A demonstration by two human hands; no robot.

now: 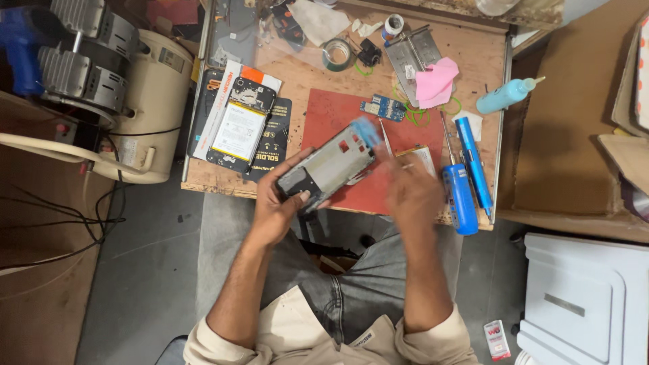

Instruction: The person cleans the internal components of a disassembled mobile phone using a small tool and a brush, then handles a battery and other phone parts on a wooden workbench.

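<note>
Your left hand grips the lower end of the phone frame, holding it above the red mat at the near edge of the surface. The frame's long axis runs from your left hand up and to the right, toward your right hand, which is blurred just beside the upper end; you cannot tell whether it holds anything. The frame is dark grey and opened up, with bare metal, small red parts and a blue smear at its top.

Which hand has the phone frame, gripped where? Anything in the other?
Left hand grips the phone frame by its lower end. Right hand is motion-blurred by the upper end; cannot tell if it holds anything.
</note>
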